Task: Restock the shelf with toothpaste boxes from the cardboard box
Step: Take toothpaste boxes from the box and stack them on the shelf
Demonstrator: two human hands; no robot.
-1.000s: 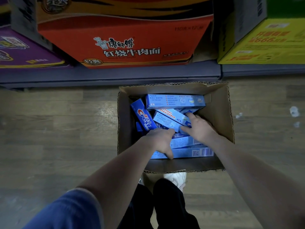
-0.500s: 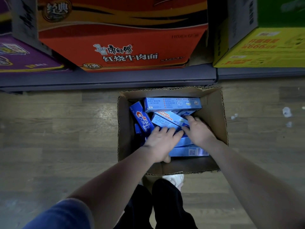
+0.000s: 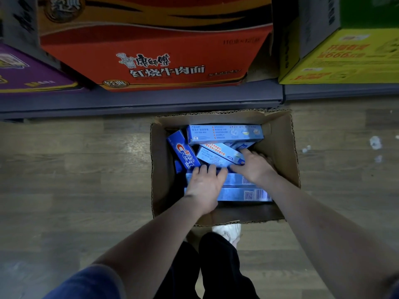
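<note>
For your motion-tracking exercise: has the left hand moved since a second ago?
Yes. The left hand has opened and reached farther into the cardboard box, toward the Crest box.

Blue toothpaste boxes (image 3: pixel 224 134) jumbled inside open cardboard box (image 3: pixel 280 147)

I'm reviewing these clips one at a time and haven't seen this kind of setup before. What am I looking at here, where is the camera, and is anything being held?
There is no machine here: a person wears a wide-angle camera on the head, looking down at their own arms. An open cardboard box stands on a wooden floor in front of a low shelf that carries large printed cartons. Inside it lie blue toothpaste boxes, jumbled at different angles. Both hands are inside the box. The left hand lies on the pile with straight fingers, gripping nothing. The right hand rests against a tilted toothpaste box, thumb and forefinger at its end; whether it grips the box is unclear. Nothing is lifted yet.
</note>
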